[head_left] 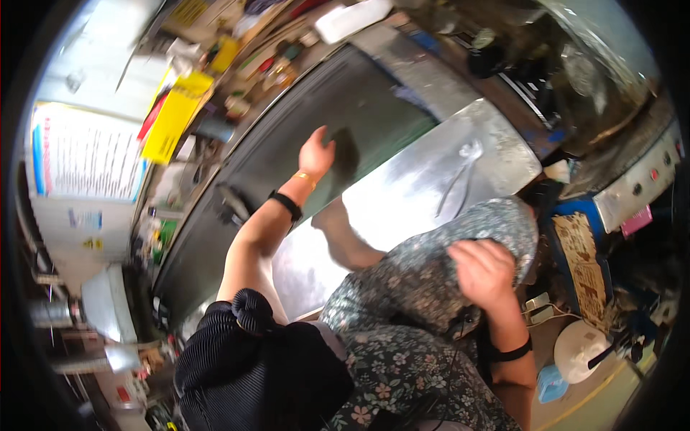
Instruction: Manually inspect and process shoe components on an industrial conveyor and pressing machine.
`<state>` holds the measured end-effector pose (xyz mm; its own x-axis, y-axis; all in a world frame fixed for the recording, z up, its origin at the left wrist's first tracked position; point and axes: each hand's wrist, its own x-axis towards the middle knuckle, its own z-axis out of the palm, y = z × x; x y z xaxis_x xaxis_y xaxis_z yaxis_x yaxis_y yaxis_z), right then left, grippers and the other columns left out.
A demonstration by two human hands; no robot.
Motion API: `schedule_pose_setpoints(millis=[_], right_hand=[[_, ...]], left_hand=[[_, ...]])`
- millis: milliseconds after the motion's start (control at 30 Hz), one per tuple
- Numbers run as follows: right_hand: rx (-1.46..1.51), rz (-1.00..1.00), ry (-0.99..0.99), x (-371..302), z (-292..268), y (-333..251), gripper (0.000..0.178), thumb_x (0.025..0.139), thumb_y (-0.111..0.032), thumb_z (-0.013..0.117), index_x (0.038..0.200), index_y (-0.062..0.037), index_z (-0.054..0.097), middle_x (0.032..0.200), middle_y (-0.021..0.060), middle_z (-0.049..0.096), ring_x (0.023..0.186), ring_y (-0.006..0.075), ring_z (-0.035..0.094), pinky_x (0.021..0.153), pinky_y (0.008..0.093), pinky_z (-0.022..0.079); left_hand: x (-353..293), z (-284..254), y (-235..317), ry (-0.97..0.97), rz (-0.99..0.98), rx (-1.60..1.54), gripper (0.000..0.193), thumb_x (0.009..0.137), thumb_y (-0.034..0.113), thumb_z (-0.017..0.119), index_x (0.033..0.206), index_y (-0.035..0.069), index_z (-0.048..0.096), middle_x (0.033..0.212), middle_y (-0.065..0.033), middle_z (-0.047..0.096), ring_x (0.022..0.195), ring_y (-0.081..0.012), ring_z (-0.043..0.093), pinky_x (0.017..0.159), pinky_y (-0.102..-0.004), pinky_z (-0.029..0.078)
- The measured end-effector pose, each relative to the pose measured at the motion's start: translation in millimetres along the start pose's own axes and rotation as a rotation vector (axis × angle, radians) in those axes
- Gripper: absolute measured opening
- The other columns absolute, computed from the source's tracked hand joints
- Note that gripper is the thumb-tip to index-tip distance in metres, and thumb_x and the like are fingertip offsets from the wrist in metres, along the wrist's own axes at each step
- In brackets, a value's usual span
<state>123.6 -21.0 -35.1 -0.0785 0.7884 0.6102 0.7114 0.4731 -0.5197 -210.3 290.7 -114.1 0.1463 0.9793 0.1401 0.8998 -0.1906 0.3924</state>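
Floral cloth (431,266) bunches over the near right edge of the shiny metal worktop (424,183), and my right hand (483,271) presses on top of it, fingers curled into the fabric. My left hand (316,152) reaches far out, fingers together and holding nothing, against a dark sheet (302,136) on the left. Pliers (460,176) lie on the metal further right.

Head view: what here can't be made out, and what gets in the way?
- Left hand: palm side faces the dark sheet, so contact is unclear.
- Right hand: fingers sink into the floral cloth; grip unclear.
- Pliers-like tool on the shiny metal plate: too small and glare-washed to identify.
- Shelf clutter: blurred, bent by the fisheye rim.
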Motion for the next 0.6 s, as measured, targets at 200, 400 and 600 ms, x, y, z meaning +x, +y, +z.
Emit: schedule_pose_setpoints(millis=[200,400,600], right_hand=[[-0.017,-0.018,-0.033,8.8,4.2,-13.4,0.021,0.072,0.000,0.064,0.091,-0.0042,0.069,0.092,0.0089,0.068,0.076,0.0255,0.064,0.068,0.0351,0.051],[-0.103,0.002,-0.045,8.8,9.7,-19.3,0.023,0.071,0.001,0.064,0.093,-0.0033,0.069,0.093,0.0098,0.068,0.080,0.0279,0.064,0.071,0.0372,0.051],[-0.193,0.075,0.051,-1.2,7.3,-18.2,0.023,0.070,0.000,0.064,0.092,-0.0049,0.070,0.093,0.0085,0.068,0.080,0.0261,0.064,0.072,0.0362,0.052]], left_hand=[[-153.2,-113.1,-177.8,0.497,-0.493,0.663,0.064,0.065,0.027,0.081,0.114,-0.001,0.051,0.111,-0.0193,0.056,0.116,-0.0372,0.049,0.101,-0.0463,0.040],[-151.7,-96.6,-287.1,0.499,-1.058,-0.462,0.093,0.066,0.043,0.085,0.127,-0.013,0.043,0.129,-0.0252,0.055,0.117,-0.0353,0.057,0.100,-0.0395,0.044],[-117.2,-85.9,-330.4,-0.017,-0.807,-0.173,0.054,0.081,0.043,0.065,0.109,-0.003,0.065,0.109,-0.0148,0.069,0.102,-0.0268,0.065,0.087,-0.0359,0.050]])
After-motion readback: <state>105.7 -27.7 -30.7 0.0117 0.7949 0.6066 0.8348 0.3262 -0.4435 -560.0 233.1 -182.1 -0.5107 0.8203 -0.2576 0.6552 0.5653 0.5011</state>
